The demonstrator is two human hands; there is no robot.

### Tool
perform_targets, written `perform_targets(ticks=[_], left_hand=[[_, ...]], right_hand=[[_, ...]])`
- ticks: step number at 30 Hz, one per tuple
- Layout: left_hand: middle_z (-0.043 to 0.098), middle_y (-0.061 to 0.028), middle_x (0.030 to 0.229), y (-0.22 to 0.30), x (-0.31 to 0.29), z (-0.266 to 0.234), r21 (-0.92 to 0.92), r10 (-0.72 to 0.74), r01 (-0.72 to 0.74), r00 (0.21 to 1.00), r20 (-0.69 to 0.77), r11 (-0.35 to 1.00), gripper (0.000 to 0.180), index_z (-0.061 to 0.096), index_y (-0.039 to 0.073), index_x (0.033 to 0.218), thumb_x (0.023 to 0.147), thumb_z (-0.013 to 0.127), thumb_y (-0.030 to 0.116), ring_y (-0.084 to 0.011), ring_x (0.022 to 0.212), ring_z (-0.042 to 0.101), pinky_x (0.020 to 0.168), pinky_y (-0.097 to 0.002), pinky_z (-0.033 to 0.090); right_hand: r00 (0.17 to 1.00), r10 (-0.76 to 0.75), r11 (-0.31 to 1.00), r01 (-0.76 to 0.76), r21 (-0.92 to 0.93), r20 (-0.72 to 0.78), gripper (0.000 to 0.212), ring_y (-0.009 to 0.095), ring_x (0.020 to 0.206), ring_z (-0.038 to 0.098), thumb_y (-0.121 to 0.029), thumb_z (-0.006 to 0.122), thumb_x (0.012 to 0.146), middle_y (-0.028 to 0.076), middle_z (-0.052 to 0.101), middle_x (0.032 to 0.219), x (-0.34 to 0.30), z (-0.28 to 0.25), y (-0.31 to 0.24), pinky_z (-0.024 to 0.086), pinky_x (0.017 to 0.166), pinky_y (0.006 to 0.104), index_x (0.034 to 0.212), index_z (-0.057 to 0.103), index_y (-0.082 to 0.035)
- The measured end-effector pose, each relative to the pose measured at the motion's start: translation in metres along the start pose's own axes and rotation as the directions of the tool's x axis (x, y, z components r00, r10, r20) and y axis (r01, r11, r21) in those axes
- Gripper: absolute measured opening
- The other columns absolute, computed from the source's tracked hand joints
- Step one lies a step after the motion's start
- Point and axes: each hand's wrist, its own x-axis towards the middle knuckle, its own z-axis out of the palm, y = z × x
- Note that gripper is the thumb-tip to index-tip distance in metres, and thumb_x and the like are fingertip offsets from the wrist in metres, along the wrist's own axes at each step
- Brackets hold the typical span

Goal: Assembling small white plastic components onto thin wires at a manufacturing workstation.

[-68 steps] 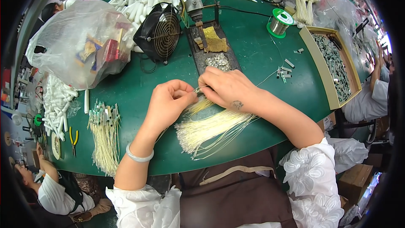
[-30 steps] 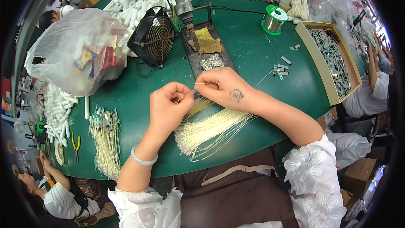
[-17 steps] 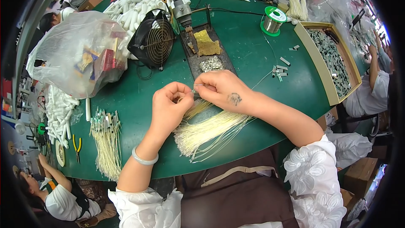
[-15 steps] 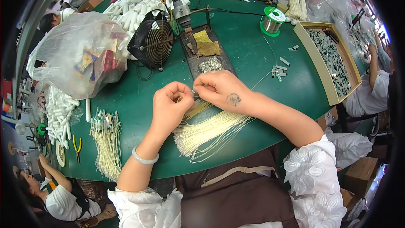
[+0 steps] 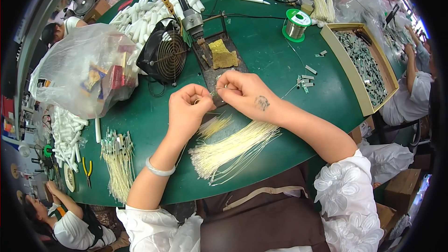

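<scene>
My left hand [image 5: 189, 109] is closed in a pinch on a thin pale wire, whose tail runs down beside my forearm. Close to it, my right hand [image 5: 247, 95] pinches a length of solder wire that comes from a green-rimmed spool [image 5: 296, 27]. Between the fingertips, the wire's end is too small to make out. Both hands are over the near end of a dark soldering stand [image 5: 219, 72], short of the soldering iron [image 5: 192, 18] and a yellow sponge [image 5: 224, 55]. Below them lie a large bundle of pale wires [image 5: 233, 149] and a smaller one [image 5: 214, 126].
A black fan [image 5: 165, 56] and a plastic bag [image 5: 70, 74] stand left. Wires with small boards [image 5: 116, 154] lie near yellow-handled pliers [image 5: 87, 170]. At right, a cardboard tray [image 5: 366, 98] holds small boards; several loose boards [image 5: 305, 79] lie beside it. White tubes [image 5: 135, 18] are heaped behind.
Both hands have moved slightly away from me, further from the wire bundles. The small bundle shows more fully, and the wire tail beside my left forearm has come into sight.
</scene>
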Motion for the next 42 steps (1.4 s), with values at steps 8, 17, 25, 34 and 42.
perform_targets(ticks=[8,17,25,34,42], left_hand=[[0.062,-0.0035,0.066,0.004,0.018,0.005,0.0,-0.021,0.021,0.999,-0.034,1.0,0.005,0.06,0.003,0.078,0.08,0.056,0.006,-0.0052,0.058,0.053,0.054,-0.0181,0.036],[0.063,-0.0068,0.069,0.009,0.029,0.01,-0.091,-0.029,0.024,0.998,-0.054,0.996,0.005,0.059,-0.003,0.079,0.079,0.057,0.001,-0.0105,0.062,0.06,0.06,-0.0207,0.047],[0.064,-0.0072,0.07,0.011,0.03,0.012,-0.127,0.008,-0.017,0.997,-0.074,0.992,0.005,0.059,-0.004,0.08,0.079,0.057,0.0,-0.01,0.062,0.06,0.06,-0.0205,0.047],[0.063,-0.0064,0.069,0.013,0.028,0.012,-0.085,0.04,-0.047,0.996,-0.078,0.995,0.004,0.059,-0.003,0.079,0.079,0.057,0.0,-0.009,0.062,0.06,0.058,-0.0192,0.046],[0.063,-0.006,0.069,0.011,0.03,0.01,-0.13,0.016,-0.027,0.996,-0.087,0.991,0.005,0.059,-0.003,0.08,0.079,0.056,0.001,-0.0093,0.062,0.059,0.059,-0.0198,0.045]], right_hand=[[0.992,-0.057,0.998,0.053,-0.044,-0.108,0.013,0.005,0.057,0.044,-0.009,0.061,0.085,0.001,0.052,0.063,0.006,-0.005,0.01,0.038,0.051,0.0226,0.08,0.057,0.002],[0.968,-0.164,0.982,0.142,-0.123,-0.188,0.013,0.007,0.056,0.047,-0.009,0.064,0.084,0.004,0.057,0.068,0.013,-0.005,0.013,0.04,0.051,0.0232,0.083,0.06,0.003],[0.947,-0.216,0.974,0.194,-0.113,-0.239,0.01,0.007,0.055,0.046,-0.008,0.064,0.084,0.004,0.057,0.069,0.014,-0.003,0.01,0.038,0.05,0.0231,0.083,0.061,0.002],[0.938,-0.253,0.963,0.22,-0.154,-0.239,0.008,0.009,0.055,0.047,-0.006,0.065,0.082,0.005,0.056,0.07,0.013,-0.003,0.01,0.039,0.05,0.024,0.084,0.062,0.002],[0.929,-0.262,0.962,0.231,-0.145,-0.261,0.009,0.007,0.056,0.047,-0.007,0.066,0.083,0.005,0.057,0.071,0.014,-0.003,0.008,0.038,0.05,0.0233,0.084,0.064,0.002]])
